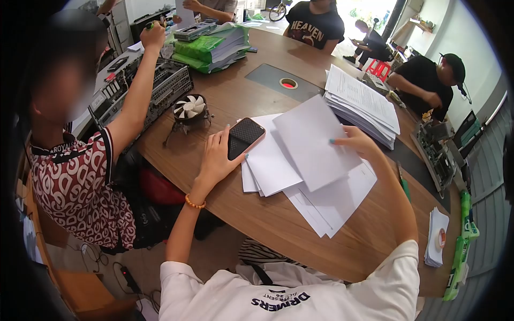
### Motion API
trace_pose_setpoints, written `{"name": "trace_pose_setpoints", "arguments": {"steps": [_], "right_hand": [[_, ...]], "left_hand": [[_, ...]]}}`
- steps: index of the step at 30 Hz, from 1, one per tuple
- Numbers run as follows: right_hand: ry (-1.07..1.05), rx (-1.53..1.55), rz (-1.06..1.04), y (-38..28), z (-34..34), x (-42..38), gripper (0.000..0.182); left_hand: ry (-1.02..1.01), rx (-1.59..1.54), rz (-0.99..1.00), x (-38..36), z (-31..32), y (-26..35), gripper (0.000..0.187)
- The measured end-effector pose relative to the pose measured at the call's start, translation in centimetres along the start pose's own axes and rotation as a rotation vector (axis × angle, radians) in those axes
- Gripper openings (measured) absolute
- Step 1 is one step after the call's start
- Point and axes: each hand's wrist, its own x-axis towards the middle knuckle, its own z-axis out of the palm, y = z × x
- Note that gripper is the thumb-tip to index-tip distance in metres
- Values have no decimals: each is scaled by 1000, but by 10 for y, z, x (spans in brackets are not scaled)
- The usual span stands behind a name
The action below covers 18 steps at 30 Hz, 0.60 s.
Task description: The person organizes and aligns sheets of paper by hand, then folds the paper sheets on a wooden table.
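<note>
My left hand [216,157] is closed around the edge of a smartphone [246,138] in a dark, textured case, its back facing up. The phone is over the left side of some loose white papers [273,171]. Between the thumb and fingers of my right hand [357,143], a white sheet of paper [313,147] is pinched at its right edge. That sheet is tilted above more papers [342,203] fanned out on the wooden table [257,219]. Part of the right hand's grip is hidden by the sheet.
A thick stack of printed papers [361,104] lies beyond my right hand. Left of the phone stands a cooling fan [190,108]. A person [80,187] works at an opened computer chassis [168,85]. Tape [288,84], a green bag [201,53] and a small paper pile [436,235] surround the workspace.
</note>
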Motion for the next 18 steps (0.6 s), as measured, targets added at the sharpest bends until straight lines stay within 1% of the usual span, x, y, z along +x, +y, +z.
{"name": "trace_pose_setpoints", "arguments": {"steps": [3, 5, 7, 9, 10, 12, 13, 14, 15, 16, 17, 18], "right_hand": [[-30, -7, 28, -5, 26, 18, 39], [-40, -22, 5, -9, 37, 24, 40], [-118, 54, -24, -9, 45, 30, 42], [-116, 24, -39, 3, 55, 44, 41], [-120, -13, -62, 7, 61, 48, 40], [-137, 11, -55, 4, 73, 47, 41], [-157, 27, -61, 0, 80, 47, 41], [-158, -23, -58, -8, 86, 43, 36], [-156, -12, -53, -16, 89, 38, 36], [-144, -72, -44, -30, 90, 27, 35], [-130, -132, -32, -35, 88, 20, 34], [-122, -120, -22, -27, 81, 20, 34]], "left_hand": [[-1, 25, -2, 1, 0, 1, 82], [45, -23, -3, 0, 1, 2, 80], [50, -41, -24, -2, 1, 2, 79], [42, -68, -44, -1, 0, 6, 78], [71, -79, -29, -1, -1, 7, 76], [145, -61, 21, -1, -2, 8, 73], [133, -58, 26, 0, -1, 8, 73], [139, -68, 43, 0, -1, 8, 72], [147, -79, 59, 1, -1, 8, 70], [137, -79, 64, 1, -1, 7, 70], [76, -23, 59, 1, -2, 6, 67], [12, 30, 56, 1, -3, 5, 64]]}}
